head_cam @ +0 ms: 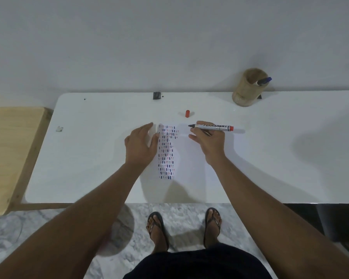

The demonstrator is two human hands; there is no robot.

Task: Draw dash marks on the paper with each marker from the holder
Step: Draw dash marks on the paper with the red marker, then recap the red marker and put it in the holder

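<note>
White counter (270, 158) carries the paper (189, 158), its left part already filled with columns of blue and red dashes, and I judge I'm mid-task with the red marker (213, 127) uncapped, its red cap (187, 113) lying just beyond the sheet and a blue marker (264, 81) waiting in the holder (247, 89) at the far right. My left hand (142, 144) lies flat with its fingers spread, pinning the paper's left edge, while my right hand (207, 140) has its fingers closed round the marker, held level with the tip pointing left over the top of the sheet. Next, I think, I must tilt the tip down and start a fresh column beside the dashes.
</note>
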